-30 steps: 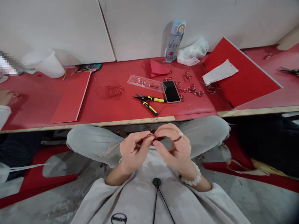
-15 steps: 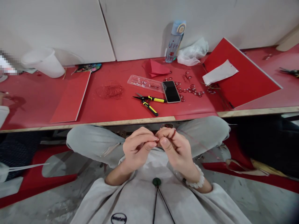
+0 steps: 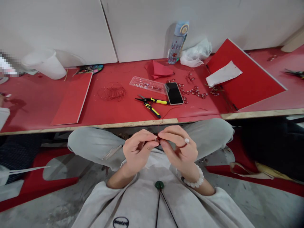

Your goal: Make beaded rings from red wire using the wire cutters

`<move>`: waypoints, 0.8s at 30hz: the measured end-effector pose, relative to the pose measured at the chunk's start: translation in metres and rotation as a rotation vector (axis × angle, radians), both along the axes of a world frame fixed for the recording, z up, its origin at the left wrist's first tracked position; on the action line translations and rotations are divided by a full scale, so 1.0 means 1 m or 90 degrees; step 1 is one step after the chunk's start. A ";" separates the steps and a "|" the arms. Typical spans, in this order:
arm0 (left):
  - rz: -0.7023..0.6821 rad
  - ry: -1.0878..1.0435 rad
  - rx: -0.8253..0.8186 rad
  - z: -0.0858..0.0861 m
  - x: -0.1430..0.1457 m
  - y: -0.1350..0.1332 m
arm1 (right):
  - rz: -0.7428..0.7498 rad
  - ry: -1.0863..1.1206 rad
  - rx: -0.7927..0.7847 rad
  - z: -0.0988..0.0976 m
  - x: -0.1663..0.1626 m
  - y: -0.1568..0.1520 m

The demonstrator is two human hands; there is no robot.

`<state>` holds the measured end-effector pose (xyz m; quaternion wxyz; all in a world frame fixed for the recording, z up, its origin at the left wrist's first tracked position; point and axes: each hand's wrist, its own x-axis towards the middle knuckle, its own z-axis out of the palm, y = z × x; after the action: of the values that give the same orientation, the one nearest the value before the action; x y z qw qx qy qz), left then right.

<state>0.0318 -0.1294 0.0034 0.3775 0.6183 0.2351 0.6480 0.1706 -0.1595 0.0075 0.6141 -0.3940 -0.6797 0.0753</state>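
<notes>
- Grey concrete floor point(image 3: 249, 202) spreads under a seated person whose knees tuck beneath a low red bench point(image 3: 118, 110) set against a white wall.
- Nearest the camera, a green pendant point(image 3: 159, 185) hangs on a dark cord over a pale shirt.
- Left hand point(image 3: 139, 148) is curled shut, thumb and forefinger pinching a thin red wire point(image 3: 157, 137).
- Right hand point(image 3: 179, 148) meets it fingertip to fingertip and pinches the same wire; it wears a ring point(image 3: 186, 140) and, at the wrist, a white bead bracelet point(image 3: 193, 181).
- That wire sits between the two hands, over the lap, just below the bench edge.
- On the bench, close to the front edge, lie yellow-handled snips point(image 3: 150, 104), with a dark phone point(image 3: 174, 93) touching their handle end.
- Left of them rests a loose coil of red wire point(image 3: 112, 92); behind the snips, a clear tray of beads point(image 3: 147, 85).
- Small red rings point(image 3: 194, 90) scatter right of the phone.
- Flat red board point(image 3: 72, 98) lies to the left, a propped red board point(image 3: 247, 76) to the right, bearing a white paper point(image 3: 223, 73).
- Farthest back stand a water bottle point(image 3: 177, 41), a plastic bag point(image 3: 196, 52) and a white bucket point(image 3: 44, 65).
</notes>
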 end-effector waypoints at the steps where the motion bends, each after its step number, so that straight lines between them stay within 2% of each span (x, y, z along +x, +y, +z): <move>1: 0.000 -0.003 0.003 0.000 0.000 0.000 | -0.009 -0.007 0.006 0.000 -0.001 0.000; 9: -0.029 0.000 -0.033 -0.001 0.001 -0.002 | -0.064 -0.003 0.010 0.000 -0.006 0.001; 15: -0.012 0.024 -0.008 0.000 0.001 -0.001 | -0.063 -0.058 0.001 0.005 -0.004 0.000; 19: -0.006 0.017 0.000 0.000 0.001 -0.001 | -0.083 -0.040 -0.021 0.005 -0.004 -0.002; 24: 0.004 0.013 0.016 0.001 0.003 -0.001 | -0.092 -0.070 0.025 0.005 -0.004 -0.002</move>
<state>0.0348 -0.1302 0.0041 0.3653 0.6290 0.2326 0.6456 0.1670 -0.1611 0.0121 0.5873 -0.4335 -0.6835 -0.0048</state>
